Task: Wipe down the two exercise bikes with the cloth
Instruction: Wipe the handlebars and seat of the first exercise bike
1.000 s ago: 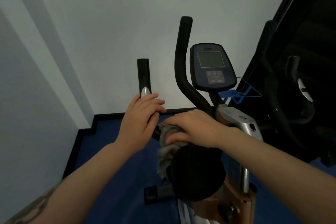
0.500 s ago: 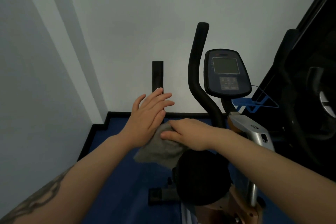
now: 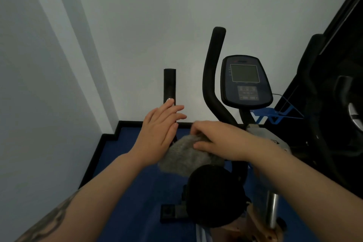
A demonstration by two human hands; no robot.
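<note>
— Left hand (image 3: 157, 129)?
— Flat, fingers straight and close together, laid against the short black foam handlebar grip (image 3: 170, 85) of the near exercise bike (image 3: 269, 143). Fingertips up by the lower part of that grip, palm turned toward the crumpled grey cloth (image 3: 184, 158). Touching the cloth's left edge or only just beside it: cannot tell.

— And the right hand (image 3: 222, 139)?
— Curled over the top of the cloth, fingers bent down and pinching a fold of it. Holding it bunched, not spread.

— Where exactly is the cloth?
— Between the two hands, low on the handlebar stem, just above the round black padded saddle (image 3: 214, 194). Lower edge hanging close to the saddle's front; contact not clear.

— Rest of the bike?
— Tall curved black handlebar (image 3: 213, 76) rising right of the short grip. Oval dark console with a grey screen and a keypad (image 3: 245, 80) just right of that, tilted toward the camera. Silver-grey frame housing (image 3: 269, 139) under the right forearm, chrome seat post (image 3: 273, 208) below it.

— Second bike?
— Dark black machine (image 3: 334, 114) at the far right edge, mostly in shadow, details hard to make out. Small blue wire rack (image 3: 275, 116) between it and the console.

— Surroundings?
— Pale grey walls (image 3: 117, 25) meeting in a corner on the left, blue floor (image 3: 125, 163) with a black skirting edge. Dark tattoo on the left forearm, near the bottom corner.
</note>
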